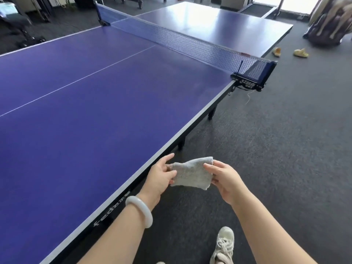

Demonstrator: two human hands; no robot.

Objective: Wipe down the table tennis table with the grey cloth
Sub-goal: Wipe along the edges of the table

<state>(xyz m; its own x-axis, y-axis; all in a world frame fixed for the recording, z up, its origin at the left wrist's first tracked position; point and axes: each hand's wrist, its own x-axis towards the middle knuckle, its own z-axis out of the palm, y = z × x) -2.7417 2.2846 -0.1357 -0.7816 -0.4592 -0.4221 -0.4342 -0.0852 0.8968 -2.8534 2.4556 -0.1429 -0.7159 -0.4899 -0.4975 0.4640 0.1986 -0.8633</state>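
Observation:
The blue table tennis table [91, 103] fills the left and centre of the head view, its net [182, 42] stretched across the far part. A folded grey cloth [191, 173] hangs in the air just off the table's right side edge, over the carpet. My left hand [161, 177], with a white bangle on the wrist, pinches the cloth's left end. My right hand [224, 180] grips its right end. The cloth does not touch the table.
Dark grey carpet [285, 149] lies to the right of the table. The net clamp [255, 77] sticks out past the table edge. Two yellow slippers [301, 53] lie on the floor far right. My white shoe [223, 244] is at the bottom.

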